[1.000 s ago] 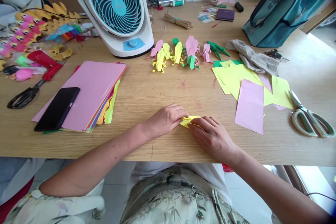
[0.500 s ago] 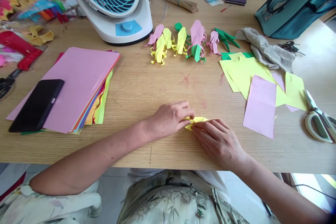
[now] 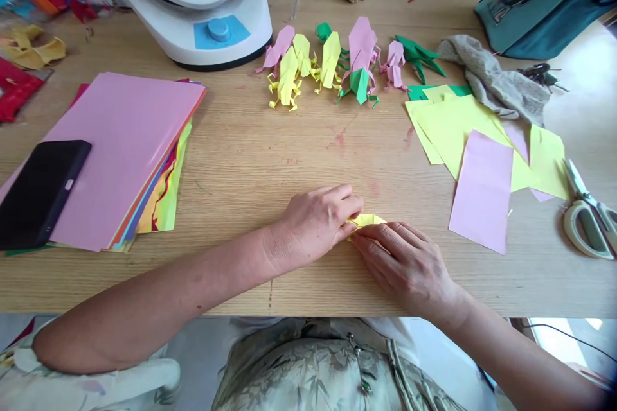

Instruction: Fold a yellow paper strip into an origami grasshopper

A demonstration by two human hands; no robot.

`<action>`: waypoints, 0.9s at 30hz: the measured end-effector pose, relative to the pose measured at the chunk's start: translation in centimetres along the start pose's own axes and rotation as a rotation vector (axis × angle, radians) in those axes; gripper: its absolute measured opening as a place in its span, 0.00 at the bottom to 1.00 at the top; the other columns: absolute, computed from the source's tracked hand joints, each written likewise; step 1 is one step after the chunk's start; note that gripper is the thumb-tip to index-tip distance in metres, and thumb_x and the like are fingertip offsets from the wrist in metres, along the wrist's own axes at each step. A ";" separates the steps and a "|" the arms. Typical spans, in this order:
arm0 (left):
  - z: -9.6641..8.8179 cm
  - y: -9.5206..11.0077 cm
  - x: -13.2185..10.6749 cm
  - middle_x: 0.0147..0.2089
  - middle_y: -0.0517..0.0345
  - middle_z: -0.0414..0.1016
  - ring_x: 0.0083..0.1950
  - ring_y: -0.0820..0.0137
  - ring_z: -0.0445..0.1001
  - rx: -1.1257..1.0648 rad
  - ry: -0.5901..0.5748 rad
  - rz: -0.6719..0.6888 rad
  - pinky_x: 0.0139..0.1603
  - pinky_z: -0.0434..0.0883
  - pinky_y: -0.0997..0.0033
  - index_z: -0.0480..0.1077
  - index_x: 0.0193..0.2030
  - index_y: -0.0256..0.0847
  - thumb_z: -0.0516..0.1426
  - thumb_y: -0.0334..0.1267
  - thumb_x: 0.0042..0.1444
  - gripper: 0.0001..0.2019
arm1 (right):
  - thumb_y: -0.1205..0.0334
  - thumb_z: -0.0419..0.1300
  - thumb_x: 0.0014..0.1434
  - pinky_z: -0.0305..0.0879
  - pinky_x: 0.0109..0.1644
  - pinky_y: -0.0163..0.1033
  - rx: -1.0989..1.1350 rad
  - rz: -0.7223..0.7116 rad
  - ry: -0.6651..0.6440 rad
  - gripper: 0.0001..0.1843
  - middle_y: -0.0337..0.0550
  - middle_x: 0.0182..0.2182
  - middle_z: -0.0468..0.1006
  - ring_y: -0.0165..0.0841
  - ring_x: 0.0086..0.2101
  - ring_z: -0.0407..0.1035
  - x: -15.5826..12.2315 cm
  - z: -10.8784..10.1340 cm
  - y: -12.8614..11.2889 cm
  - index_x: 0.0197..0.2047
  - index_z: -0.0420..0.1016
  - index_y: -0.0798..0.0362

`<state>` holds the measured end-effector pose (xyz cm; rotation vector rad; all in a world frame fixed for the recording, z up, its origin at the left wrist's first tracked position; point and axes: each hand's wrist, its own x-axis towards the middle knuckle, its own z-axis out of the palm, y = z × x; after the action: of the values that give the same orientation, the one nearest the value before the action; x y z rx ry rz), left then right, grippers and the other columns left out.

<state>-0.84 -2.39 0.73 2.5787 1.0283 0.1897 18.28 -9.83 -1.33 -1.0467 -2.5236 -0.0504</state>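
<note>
A small folded yellow paper (image 3: pixel 367 219) lies on the wooden table (image 3: pixel 270 160) near its front edge. My left hand (image 3: pixel 318 218) pinches the paper's left end with fingers pressed together. Over its right part my right hand (image 3: pixel 405 263) lies with fingers pressing down on it, so most of the paper is hidden. Several finished folded paper figures (image 3: pixel 337 61) in pink, yellow and green stand in a row further back.
A stack of coloured sheets (image 3: pixel 125 154) with a black phone (image 3: pixel 38 192) on it lies at the left. Loose yellow and pink sheets (image 3: pixel 477 148) and scissors (image 3: pixel 588 212) are at the right. A white fan (image 3: pixel 193 6), a grey cloth (image 3: pixel 496 83) and a teal bag (image 3: pixel 549 0) stand behind.
The view has tilted down and shifted, so the table's things sit higher in frame. Both hands stay on the yellow paper, with fingers pressing closer over it.
</note>
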 end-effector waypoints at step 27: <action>-0.8 -2.0 -0.5 0.46 0.54 0.70 0.46 0.69 0.72 -0.253 -0.077 0.211 0.48 0.69 0.73 0.68 0.47 0.39 0.51 0.21 0.62 0.13 | 0.70 0.52 0.67 0.62 0.36 0.39 0.194 0.221 -0.022 0.10 0.46 0.33 0.76 0.34 0.33 0.67 0.7 0.0 0.0 0.38 0.73 0.52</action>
<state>-2.71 -1.20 0.68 2.4371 0.6577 0.2550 17.82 -9.34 -1.05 -1.2419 -2.3586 0.2645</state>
